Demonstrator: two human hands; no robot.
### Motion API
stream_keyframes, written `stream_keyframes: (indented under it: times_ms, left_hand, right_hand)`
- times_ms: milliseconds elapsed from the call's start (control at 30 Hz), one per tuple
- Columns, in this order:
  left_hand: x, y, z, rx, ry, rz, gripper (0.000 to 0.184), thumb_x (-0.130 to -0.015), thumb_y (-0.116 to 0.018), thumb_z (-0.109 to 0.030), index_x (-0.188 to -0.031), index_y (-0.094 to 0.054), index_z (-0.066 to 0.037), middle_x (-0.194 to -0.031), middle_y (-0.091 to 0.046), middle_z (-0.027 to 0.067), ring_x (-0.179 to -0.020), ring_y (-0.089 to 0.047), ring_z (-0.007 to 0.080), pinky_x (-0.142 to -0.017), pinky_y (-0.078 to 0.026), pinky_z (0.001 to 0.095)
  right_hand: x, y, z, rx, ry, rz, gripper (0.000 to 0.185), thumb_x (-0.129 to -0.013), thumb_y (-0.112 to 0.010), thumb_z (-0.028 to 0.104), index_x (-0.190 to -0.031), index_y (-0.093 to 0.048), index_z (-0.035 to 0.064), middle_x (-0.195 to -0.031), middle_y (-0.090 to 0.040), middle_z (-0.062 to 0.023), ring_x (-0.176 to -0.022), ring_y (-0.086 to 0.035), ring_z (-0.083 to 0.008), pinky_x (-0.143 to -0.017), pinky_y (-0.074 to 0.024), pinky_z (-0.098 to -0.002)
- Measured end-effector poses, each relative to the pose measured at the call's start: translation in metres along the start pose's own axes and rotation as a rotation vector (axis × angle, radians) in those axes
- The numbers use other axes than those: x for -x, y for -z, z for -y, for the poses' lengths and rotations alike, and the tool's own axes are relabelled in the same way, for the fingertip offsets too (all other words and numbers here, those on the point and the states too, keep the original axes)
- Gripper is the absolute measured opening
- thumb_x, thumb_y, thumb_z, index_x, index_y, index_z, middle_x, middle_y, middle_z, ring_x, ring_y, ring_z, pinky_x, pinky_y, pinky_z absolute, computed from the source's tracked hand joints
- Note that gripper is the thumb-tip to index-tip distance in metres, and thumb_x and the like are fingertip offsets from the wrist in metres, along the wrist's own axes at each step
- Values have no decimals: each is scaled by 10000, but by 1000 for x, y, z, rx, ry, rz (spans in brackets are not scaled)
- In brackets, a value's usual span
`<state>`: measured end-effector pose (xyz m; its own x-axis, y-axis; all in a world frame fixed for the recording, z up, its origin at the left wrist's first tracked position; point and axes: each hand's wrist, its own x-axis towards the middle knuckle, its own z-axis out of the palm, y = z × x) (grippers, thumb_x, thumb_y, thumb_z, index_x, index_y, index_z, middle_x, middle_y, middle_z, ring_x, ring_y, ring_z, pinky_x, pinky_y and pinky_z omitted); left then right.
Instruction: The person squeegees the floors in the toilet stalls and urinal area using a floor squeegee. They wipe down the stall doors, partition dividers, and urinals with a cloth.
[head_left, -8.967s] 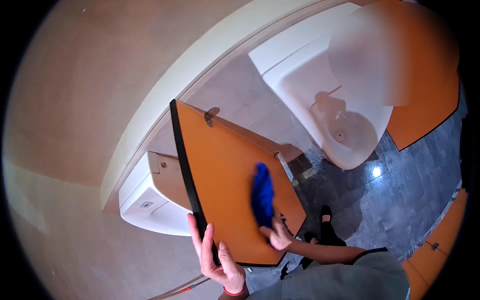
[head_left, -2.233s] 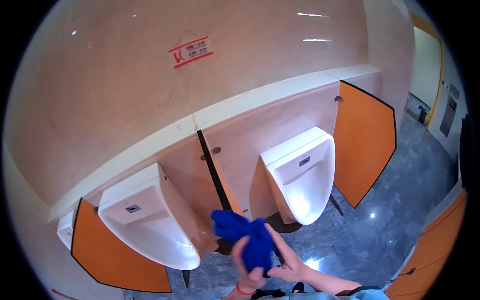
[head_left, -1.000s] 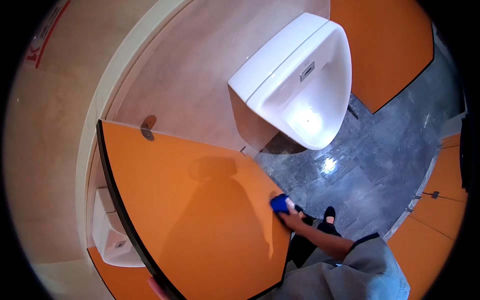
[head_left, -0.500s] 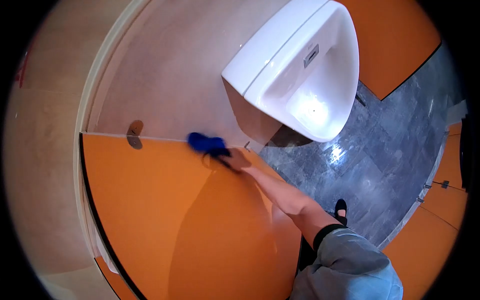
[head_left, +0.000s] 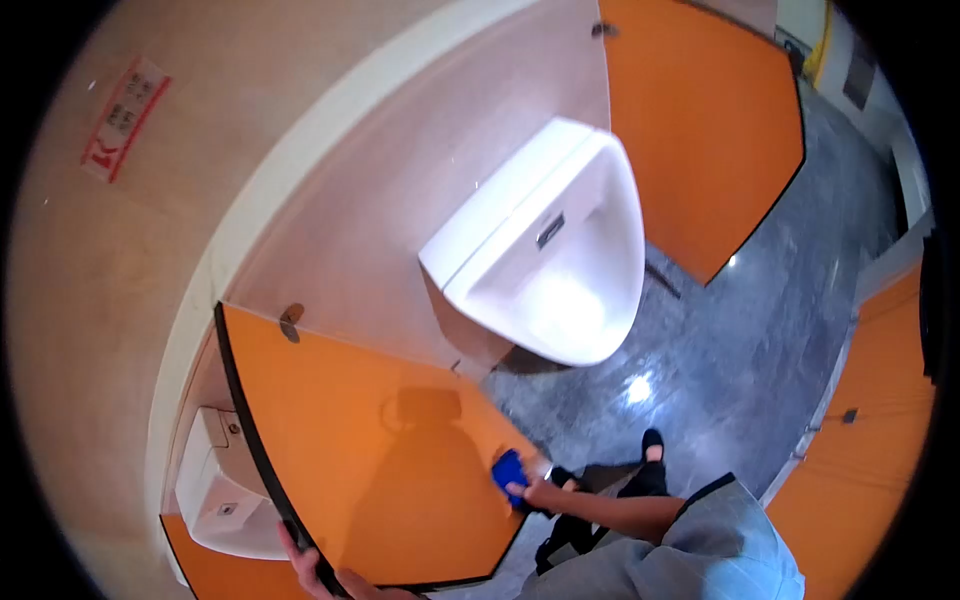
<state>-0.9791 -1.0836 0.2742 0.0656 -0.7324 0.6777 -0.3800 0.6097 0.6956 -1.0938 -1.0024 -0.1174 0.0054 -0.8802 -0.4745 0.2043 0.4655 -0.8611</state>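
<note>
While your right hand [head_left: 540,493] has its fingers bent closed on a blue cloth [head_left: 508,470], the cloth sits at their tips, against the face of the orange partition [head_left: 330,430]. Your left hand [head_left: 304,567] has its fingers and thumb parted only by the partition's black edge, which they clasp. Beyond your right fingers, well apart, is a white urinal [head_left: 545,250]; another urinal [head_left: 225,500] shows beyond your left fingertips.
</note>
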Motion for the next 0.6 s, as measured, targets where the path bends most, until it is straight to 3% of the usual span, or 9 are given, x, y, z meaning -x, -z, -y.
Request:
stream_keyframes:
  times_ms: [33, 67, 100, 167, 200, 300, 433, 500, 600]
  left_hand:
    - [7, -8, -6, 15, -9, -10, 480, -889, -446, -272, -1289, -371, -17, -1421, -308, 194, -1301, -305, 368, -1056, -286, 478]
    - [10, -31, -34, -154, 138, -163, 464, -889, -445, -237, -1288, -370, -14, -1412, -321, 192, -1301, -305, 361, -1058, -286, 470]
    - [14, -36, -43, -139, 132, -191, 464, -889, -445, -237, -1288, -370, -14, -1412, -321, 192, -1301, -305, 361, -1058, -286, 470]
    - [18, -47, -55, -391, -87, -408, 458, -879, -453, -188, -1286, -367, 2, -1394, -343, 190, -1296, -315, 336, -1067, -277, 447]
    - [27, -55, -72, -348, -134, -430, 490, -861, -491, -173, -1292, -359, 18, -1376, -362, 184, -1291, -322, 306, -1083, -248, 425]
    - [61, -105, -96, 379, 342, -505, 610, -810, -591, -183, -1319, -319, 15, -1353, -374, 166, -1274, -339, 292, -1091, -223, 422]
    - [136, -229, -123, 120, 232, 200, 773, -741, -693, -77, -1370, -245, -39, -1333, -369, 125, -1206, -409, 258, -1033, -319, 373]
    - [135, -255, -132, 273, 432, 136, 671, -791, -622, -25, -1366, -278, -59, -1303, -408, 118, -1179, -436, 240, -1008, -347, 335]
    - [132, -281, -73, 684, 713, -8, 518, -835, -518, 19, -1324, -359, -44, -1168, -525, 101, -1090, -502, 207, -965, -390, 324]
  right_hand:
    - [11, 9, 45, -287, -301, 222, 540, -863, -611, 317, -1283, -441, 23, -1068, -580, -85, -951, -560, -181, -843, -444, -313]
    - [44, 35, 131, -126, -211, 367, 556, -877, -601, 259, -1341, -396, 32, -1116, -569, -83, -973, -546, -169, -859, -429, -298]
    - [41, 34, 128, -164, 280, 308, 551, -884, -574, 321, -1294, -436, -20, -1128, -572, -102, -905, -571, -196, -791, -464, -324]
    - [74, 74, 209, -432, -216, 678, 455, -935, -519, 289, -1278, -446, -1, -1172, -557, -87, -986, -547, -155, -827, -471, -287]
    - [86, 89, 232, -481, -108, 638, 458, -937, -515, 306, -1278, -445, 8, -1166, -557, -86, -974, -549, -144, -820, -477, -281]
    - [126, 136, 288, -705, 46, 596, 504, -939, -496, 376, -1294, -426, 25, -1155, -556, -89, -938, -556, -129, -803, -488, -281]
    - [158, 195, 310, -661, 45, 530, 574, -966, -414, 401, -1351, -332, -15, -1265, -481, -79, -1107, -472, -135, -965, -385, -282]
    - [171, 220, 313, -364, 219, 409, 603, -974, -409, 358, -1420, -213, 2, -1422, -309, -108, -1275, -330, -180, -1077, -258, -323]
    - [188, 268, 322, -120, 351, 489, 543, -970, -436, 310, -1412, -282, 36, -1423, -333, -115, -1291, -339, -199, -1061, -288, -335]
